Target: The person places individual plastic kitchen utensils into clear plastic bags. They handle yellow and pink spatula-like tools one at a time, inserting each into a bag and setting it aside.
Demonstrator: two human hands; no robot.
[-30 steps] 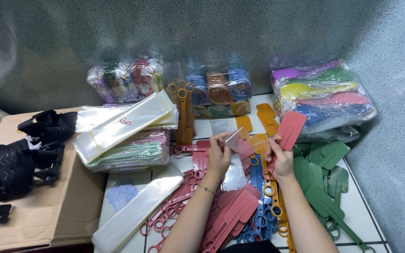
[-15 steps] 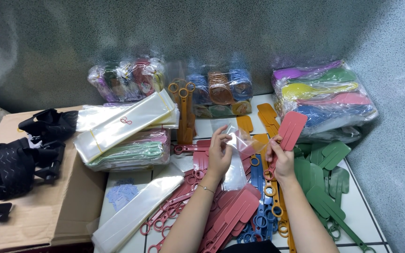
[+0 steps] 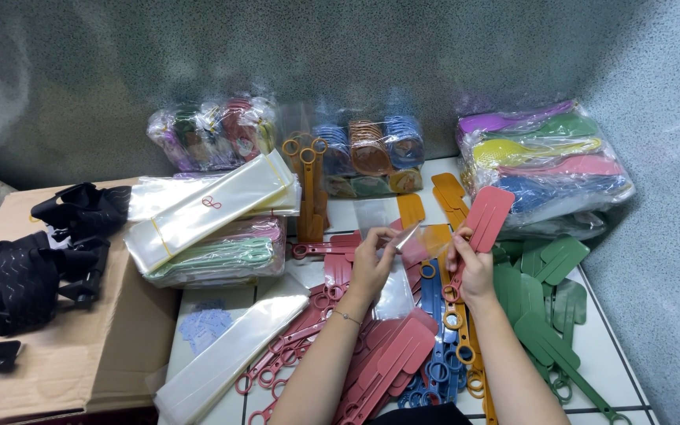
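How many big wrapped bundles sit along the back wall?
3: left bundle, middle bundle, right bundle of coloured paddles. More may be hidden.

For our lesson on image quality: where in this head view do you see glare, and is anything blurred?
Head view: glare glints on the clear plastic sleeve between the left hand and right hand, and on the bagged paddles; the hands look sharp; lighting is even, with soft shadows.
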